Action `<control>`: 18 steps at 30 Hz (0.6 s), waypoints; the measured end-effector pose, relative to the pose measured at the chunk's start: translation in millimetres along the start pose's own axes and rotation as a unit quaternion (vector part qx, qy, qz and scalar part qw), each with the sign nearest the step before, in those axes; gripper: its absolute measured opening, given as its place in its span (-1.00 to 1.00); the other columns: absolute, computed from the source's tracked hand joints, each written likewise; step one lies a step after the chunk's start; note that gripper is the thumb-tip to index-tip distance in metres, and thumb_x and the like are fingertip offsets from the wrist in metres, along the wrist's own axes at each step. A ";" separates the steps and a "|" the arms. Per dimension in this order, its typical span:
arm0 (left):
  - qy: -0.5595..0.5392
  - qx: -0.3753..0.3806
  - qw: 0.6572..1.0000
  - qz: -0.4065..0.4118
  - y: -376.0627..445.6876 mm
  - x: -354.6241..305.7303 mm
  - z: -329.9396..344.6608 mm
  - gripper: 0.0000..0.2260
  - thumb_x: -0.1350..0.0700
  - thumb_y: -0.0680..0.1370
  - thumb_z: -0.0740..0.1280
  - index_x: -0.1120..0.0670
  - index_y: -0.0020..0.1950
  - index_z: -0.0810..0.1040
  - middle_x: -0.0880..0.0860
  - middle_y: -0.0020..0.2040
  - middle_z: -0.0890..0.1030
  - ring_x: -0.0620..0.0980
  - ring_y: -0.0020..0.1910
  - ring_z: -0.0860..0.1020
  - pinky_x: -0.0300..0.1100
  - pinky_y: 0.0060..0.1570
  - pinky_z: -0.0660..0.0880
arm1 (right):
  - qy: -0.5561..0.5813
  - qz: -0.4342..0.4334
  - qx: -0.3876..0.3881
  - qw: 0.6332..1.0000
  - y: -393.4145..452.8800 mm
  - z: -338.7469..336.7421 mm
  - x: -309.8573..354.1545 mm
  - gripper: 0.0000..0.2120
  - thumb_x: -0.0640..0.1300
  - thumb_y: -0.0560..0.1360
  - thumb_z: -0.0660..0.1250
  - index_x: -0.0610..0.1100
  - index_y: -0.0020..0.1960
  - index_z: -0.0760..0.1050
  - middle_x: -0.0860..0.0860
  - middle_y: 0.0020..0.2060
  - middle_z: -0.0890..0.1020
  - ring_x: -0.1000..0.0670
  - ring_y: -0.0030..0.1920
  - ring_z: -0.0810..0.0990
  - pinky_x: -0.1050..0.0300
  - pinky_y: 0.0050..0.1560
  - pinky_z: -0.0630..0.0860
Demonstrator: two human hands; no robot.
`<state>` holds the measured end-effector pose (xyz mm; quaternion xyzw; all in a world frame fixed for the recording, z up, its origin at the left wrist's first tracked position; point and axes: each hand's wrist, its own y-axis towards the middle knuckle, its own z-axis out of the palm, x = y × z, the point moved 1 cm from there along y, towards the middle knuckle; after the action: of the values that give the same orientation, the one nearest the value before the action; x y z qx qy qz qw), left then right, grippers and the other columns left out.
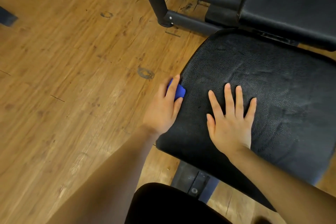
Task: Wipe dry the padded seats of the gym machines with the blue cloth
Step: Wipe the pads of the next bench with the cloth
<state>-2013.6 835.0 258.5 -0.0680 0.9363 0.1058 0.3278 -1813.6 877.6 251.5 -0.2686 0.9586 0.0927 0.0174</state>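
At the seat's left edge, left hand grips blue cloth; right hand lies flat, fingers spread.

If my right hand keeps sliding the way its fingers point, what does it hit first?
Probably the backrest pad. The right hand lies flat on the seat, fingers pointing up across bare padding toward it.

pebbled leather seat, wood-grain floor
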 end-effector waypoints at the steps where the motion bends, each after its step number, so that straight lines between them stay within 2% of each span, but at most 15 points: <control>1: 0.014 -0.001 1.000 -0.003 -8.7 1.6 1.8 -0.48 0.00 0.63 0.12 0.15 0.56 0.17 0.19 0.49 0.25 0.07 0.44 0.27 -0.24 0.39 0.19 | -0.001 0.001 0.001 1.000 -0.3 0.2 0.3 -0.43 0.09 0.58 0.03 0.01 0.56 0.13 -0.19 0.56 0.11 -0.28 0.55 0.05 -0.45 0.44 -0.04; 5: 0.089 0.010 0.996 -0.002 -46.6 8.1 8.9 -0.47 0.03 0.60 0.20 0.14 0.52 0.16 0.30 0.47 0.27 0.17 0.42 0.29 -0.14 0.36 0.25 | -0.001 -0.001 0.002 1.000 0.2 -1.0 0.6 -0.44 0.09 0.59 0.03 0.01 0.57 0.13 -0.20 0.56 0.10 -0.28 0.55 0.03 -0.45 0.44 -0.05; 7: 0.078 0.024 0.996 -0.033 -71.5 16.1 14.9 -0.45 0.04 0.60 0.24 0.12 0.52 0.12 0.30 0.48 0.26 0.17 0.42 0.29 -0.04 0.34 0.33 | 0.003 0.000 0.002 1.000 0.3 -0.9 1.0 -0.44 0.09 0.58 0.02 0.00 0.56 0.13 -0.20 0.56 0.09 -0.28 0.55 0.04 -0.45 0.44 -0.05; 9: 0.053 0.042 0.995 -0.076 -98.4 20.0 20.6 -0.44 0.00 0.61 0.22 0.07 0.56 0.09 0.26 0.50 0.23 0.19 0.41 0.35 0.00 0.21 0.50 | 0.005 0.003 0.003 1.000 -0.4 -0.5 1.0 -0.44 0.09 0.58 0.01 0.00 0.56 0.12 -0.20 0.56 0.10 -0.28 0.54 0.03 -0.45 0.43 -0.05; 10: 0.047 0.051 0.992 -0.104 -108.4 20.5 23.0 -0.43 -0.01 0.62 0.21 0.00 0.58 0.06 0.20 0.53 0.19 0.18 0.39 0.38 -0.08 0.13 0.52 | 0.005 0.003 0.003 1.000 -0.8 -0.1 0.7 -0.44 0.09 0.58 0.01 0.00 0.57 0.12 -0.20 0.56 0.10 -0.28 0.54 0.03 -0.45 0.43 -0.05; 13: 0.013 0.070 0.984 -0.162 -119.7 21.0 28.1 -0.38 0.02 0.63 0.22 -0.07 0.52 -0.14 0.09 0.58 0.08 0.12 0.42 0.35 -0.26 0.10 0.35 | 0.003 0.003 0.002 1.000 -0.3 0.0 0.5 -0.43 0.09 0.58 0.01 0.01 0.57 0.12 -0.20 0.56 0.09 -0.28 0.55 0.03 -0.44 0.44 -0.07; 16: -0.003 0.057 0.988 -0.146 -111.7 21.2 23.1 -0.40 0.03 0.63 0.21 -0.07 0.50 -0.14 0.12 0.54 0.16 0.11 0.38 0.39 -0.32 0.13 0.30 | 0.007 0.003 0.002 1.000 -0.1 0.2 1.5 -0.43 0.09 0.58 0.01 0.01 0.57 0.10 -0.20 0.56 0.08 -0.28 0.55 0.02 -0.43 0.44 -0.08; 18: -0.019 0.049 0.987 -0.154 -101.8 17.7 19.2 -0.41 -0.01 0.64 0.19 -0.09 0.51 -0.14 0.09 0.55 0.14 0.07 0.43 0.33 -0.31 0.21 0.29 | 0.006 0.005 0.001 1.000 -0.2 0.1 1.3 -0.43 0.09 0.59 0.01 0.01 0.57 0.10 -0.19 0.56 0.08 -0.27 0.55 0.01 -0.43 0.44 -0.07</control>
<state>-1995.9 740.1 217.2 -0.1934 0.9123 0.0097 0.3608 -1814.6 876.7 251.2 -0.2644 0.9601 0.0903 0.0116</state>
